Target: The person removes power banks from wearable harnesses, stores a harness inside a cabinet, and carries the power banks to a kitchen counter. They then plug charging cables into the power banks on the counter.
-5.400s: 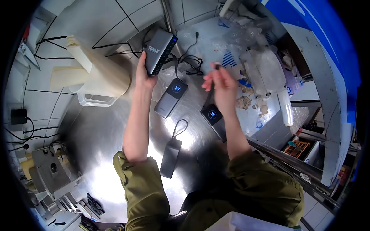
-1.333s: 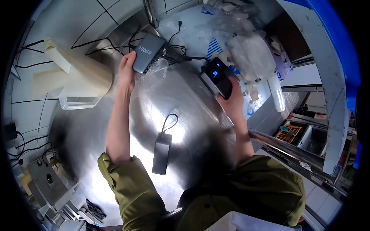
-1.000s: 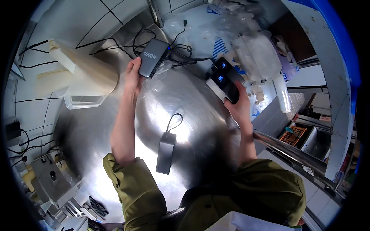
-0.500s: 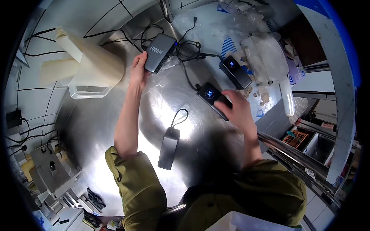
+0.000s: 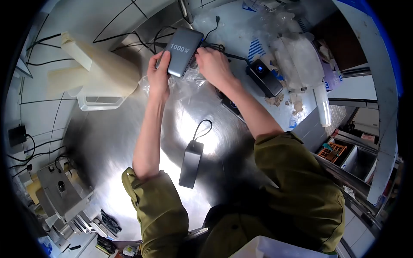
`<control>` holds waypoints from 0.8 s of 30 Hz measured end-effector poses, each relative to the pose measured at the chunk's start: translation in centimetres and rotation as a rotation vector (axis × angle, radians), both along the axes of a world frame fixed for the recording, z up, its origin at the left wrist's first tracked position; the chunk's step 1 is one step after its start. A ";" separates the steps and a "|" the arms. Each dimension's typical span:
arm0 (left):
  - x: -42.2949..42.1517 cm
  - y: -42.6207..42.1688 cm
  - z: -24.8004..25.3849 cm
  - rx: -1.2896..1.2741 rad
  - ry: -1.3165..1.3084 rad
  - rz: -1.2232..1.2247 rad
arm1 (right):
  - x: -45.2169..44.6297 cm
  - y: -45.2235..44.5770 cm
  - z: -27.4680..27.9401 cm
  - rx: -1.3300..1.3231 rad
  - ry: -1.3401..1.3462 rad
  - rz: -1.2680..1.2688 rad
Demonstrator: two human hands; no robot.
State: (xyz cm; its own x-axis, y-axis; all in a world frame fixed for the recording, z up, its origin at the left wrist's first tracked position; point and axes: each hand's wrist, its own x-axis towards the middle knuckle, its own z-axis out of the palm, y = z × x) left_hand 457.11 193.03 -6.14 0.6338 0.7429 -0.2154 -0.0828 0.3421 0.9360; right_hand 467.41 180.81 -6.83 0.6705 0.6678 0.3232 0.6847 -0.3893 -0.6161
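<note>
Bench [image 5: 107, 159]: shiny steel, spread beneath both your forearms.
Jug [image 5: 114, 77]: pale cream, to the left of your left hand, apart from it.
Right hand [image 5: 215, 66]: your fingertips are at the right edge of the 1000W block [image 5: 180, 53]; what that grip pinches, if anything, is hidden, cannot tell.
Left hand [image 5: 159, 75]: your grip is grasping the block by its left edge, thumb on top.
1000W block: between your hands, printed face up, beside black cables and clear plastic [image 5: 193, 79].
Lit power bank [image 5: 267, 82]: right of your right hand, cable at its top end.
Covered power bank [image 5: 229, 104]: mostly behind your right forearm.
Loop-strap power bank [image 5: 190, 165]: on the bench, between your forearms.
Loose plug [image 5: 217, 19]: beyond your right hand.
</note>
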 end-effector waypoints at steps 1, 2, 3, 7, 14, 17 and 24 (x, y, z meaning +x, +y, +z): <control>0.1 -0.1 0.2 -0.007 0.012 0.000 | 0.2 -0.4 0.0 0.020 -0.037 0.040; 0.3 -0.2 0.4 -0.014 0.024 0.001 | 0.5 -0.6 -0.1 0.028 -0.038 0.073; 0.4 -0.3 0.7 -0.025 0.020 0.006 | 0.8 -0.8 -0.3 0.037 -0.039 0.105; 0.8 0.6 -0.5 -0.050 0.030 0.102 | 0.0 -1.9 -0.9 0.040 0.002 0.180; -0.8 0.9 -1.0 -0.099 0.060 -0.001 | -0.3 -2.7 -1.2 0.161 0.051 -0.027; -0.8 0.4 -0.7 -0.148 0.040 -0.009 | -0.5 -2.5 -1.0 0.179 0.020 -0.114; -0.7 0.4 -0.9 -0.075 0.061 -0.113 | -0.6 -3.1 -0.6 0.047 -0.077 -0.167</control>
State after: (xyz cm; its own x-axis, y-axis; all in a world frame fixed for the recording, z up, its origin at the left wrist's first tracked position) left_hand 456.42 193.46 -7.08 0.6966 0.6478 -0.3086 0.0167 0.4154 0.9095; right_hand 466.85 177.69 -7.45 0.7429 0.5324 0.4057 0.6587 -0.4737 -0.5846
